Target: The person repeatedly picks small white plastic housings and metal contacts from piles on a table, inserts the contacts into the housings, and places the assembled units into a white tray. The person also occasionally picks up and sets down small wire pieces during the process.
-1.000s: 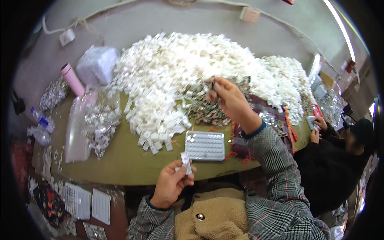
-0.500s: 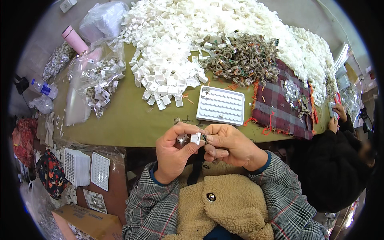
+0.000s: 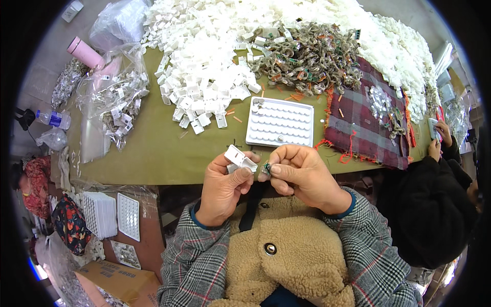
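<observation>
Above the table's near edge, my left hand pinches a small white plastic housing between thumb and fingers, its open side facing right. Just to its right, my right hand is closed on a small green circuit board, with what looks like a greyish lead tucked under the fingers. The board and the housing are close but apart. Behind the hands lies a white tray with scalloped rows; a few small round pieces rest in it. A big heap of white housings spreads beyond the tray.
A tangled pile of wired boards sits beside the dark plaid cloth. Plastic bags, a pink bottle and stacked white trays are at left. A co-worker in dark clothing handles something at far right.
My hands have drawn slightly apart, separating the board from the housing. The housing has been raised and tilted in my left hand, showing more of it.
</observation>
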The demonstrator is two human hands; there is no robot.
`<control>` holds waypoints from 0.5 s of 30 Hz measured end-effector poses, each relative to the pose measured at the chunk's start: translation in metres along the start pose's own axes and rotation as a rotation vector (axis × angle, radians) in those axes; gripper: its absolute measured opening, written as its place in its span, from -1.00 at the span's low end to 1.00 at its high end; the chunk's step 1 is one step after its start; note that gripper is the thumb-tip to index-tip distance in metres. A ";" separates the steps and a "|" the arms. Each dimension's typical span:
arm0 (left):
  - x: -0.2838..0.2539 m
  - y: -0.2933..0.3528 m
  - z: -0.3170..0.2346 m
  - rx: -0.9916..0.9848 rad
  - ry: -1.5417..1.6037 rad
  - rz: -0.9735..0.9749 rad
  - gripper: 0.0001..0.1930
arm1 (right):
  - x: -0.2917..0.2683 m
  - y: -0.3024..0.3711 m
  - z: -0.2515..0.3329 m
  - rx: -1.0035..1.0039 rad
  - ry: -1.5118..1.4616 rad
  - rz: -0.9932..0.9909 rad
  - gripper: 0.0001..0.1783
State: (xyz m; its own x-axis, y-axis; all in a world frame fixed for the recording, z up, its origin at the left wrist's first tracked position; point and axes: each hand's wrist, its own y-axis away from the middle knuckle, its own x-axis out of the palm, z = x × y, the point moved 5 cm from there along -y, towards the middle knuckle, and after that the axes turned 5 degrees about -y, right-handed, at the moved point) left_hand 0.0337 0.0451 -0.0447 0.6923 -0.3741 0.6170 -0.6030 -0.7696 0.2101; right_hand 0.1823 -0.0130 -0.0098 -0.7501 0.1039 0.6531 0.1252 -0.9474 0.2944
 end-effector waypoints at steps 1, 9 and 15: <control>-0.001 0.001 0.002 0.010 0.042 -0.019 -0.72 | 0.001 -0.001 0.002 -0.039 0.061 -0.019 -0.88; -0.004 0.006 -0.001 0.056 -0.005 -0.002 -0.73 | 0.016 -0.008 0.005 -0.178 0.477 -0.124 -0.90; -0.006 0.005 0.002 0.028 0.026 0.006 -0.79 | 0.026 -0.004 0.018 -0.464 0.833 -0.047 -0.91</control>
State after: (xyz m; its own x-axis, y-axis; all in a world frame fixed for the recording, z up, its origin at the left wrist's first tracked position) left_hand 0.0272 0.0425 -0.0484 0.6781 -0.3656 0.6376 -0.5956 -0.7817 0.1852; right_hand 0.1741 -0.0013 0.0180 -0.9915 0.0660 -0.1122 -0.0530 -0.9919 -0.1154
